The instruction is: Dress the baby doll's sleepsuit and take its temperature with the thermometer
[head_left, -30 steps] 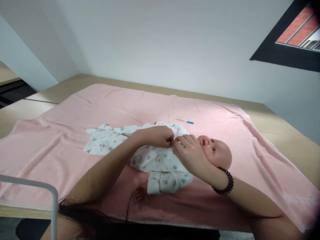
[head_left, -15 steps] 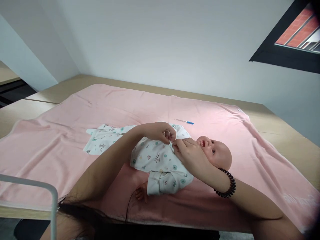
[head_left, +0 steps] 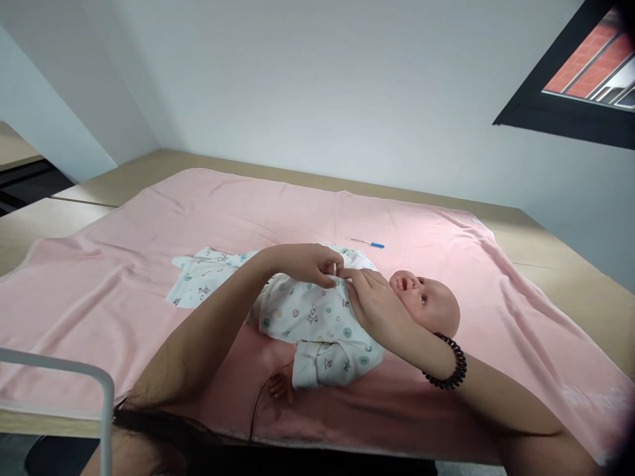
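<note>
Two hands meet at the chest of the baby doll [head_left: 347,311], and their fingertips cover the spot they work on, so the fastening there cannot be made out. The doll's far arm is hidden behind the hands; its legs are lost inside the loose printed onesie [head_left: 307,317]. The doll lies on its back on the pink blanket [head_left: 124,277], near the middle of the table [head_left: 570,264], long axis running left to right, head to the right, face turned up and toward the camera. Left hand [head_left: 310,263]: forearm reaching in from lower left, fingers curled, grip pinched on the onesie's edge at the chest. Right hand [head_left: 374,304]: wrist bent, beaded bracelet [head_left: 451,363] on it, fingertips pressing the same fabric; whether that grip is closed cannot be told. A blue-tipped thermometer [head_left: 367,242] lies beyond the doll.
</note>
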`<state>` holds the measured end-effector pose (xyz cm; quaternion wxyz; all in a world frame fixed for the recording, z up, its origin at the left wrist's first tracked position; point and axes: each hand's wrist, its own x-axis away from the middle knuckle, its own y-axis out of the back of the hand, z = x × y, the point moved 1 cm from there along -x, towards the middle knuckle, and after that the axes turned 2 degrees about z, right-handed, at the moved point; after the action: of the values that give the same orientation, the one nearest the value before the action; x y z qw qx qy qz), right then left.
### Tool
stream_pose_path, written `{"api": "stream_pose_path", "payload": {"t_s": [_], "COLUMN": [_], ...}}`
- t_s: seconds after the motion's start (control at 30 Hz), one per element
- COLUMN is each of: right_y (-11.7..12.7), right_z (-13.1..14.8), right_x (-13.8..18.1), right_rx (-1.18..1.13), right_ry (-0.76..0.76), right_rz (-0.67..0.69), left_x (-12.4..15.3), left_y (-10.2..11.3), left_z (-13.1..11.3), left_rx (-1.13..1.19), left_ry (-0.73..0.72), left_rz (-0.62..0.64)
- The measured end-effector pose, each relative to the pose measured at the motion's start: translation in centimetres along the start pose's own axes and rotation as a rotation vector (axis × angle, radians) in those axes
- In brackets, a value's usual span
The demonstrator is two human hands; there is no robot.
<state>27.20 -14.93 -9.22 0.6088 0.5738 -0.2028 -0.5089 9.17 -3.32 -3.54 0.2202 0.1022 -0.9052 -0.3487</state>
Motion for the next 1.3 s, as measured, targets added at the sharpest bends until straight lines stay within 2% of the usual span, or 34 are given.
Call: {"api": "stream_pose_path", "payload": {"t_s": [0.17,0.37,0.6,0.83,1.0,1.3], "right_y": [-0.2,-1.0,-1.9,-3.1,-3.2,-3.3], "right_z": [0.9,1.3,1.7,1.5,1.4,1.5], "right_x": [-0.2,-0.4,-0.7,-0.6,-0.5,-0.5], "right_rx": [-0.116,-0.240,-0.182,-0.066,-0.043,-0.036], "right_ry": [0.034,0.098,0.153,0.358,0.337,0.320], "right_rz": [-0.001,-0.062,-0.104,-0.205,-0.205,-0.179], "left_x": [2.0,3.2,3.3,2.6,2.5,2.7], "left_y": [1.0,1.2,0.7,0.3,0.0,0.2], "left_z": [-0.3,-0.4,-1.1,-1.1,-0.9,-0.7], "left_rx": [-0.139,-0.162,-0.205,-0.247,-0.277,-0.215], "left_ry": [0.108,0.148,0.272,0.260,0.203,0.200], "left_rz": [-0.044,0.009,-0.019,-0.034,-0.030,-0.002]}}
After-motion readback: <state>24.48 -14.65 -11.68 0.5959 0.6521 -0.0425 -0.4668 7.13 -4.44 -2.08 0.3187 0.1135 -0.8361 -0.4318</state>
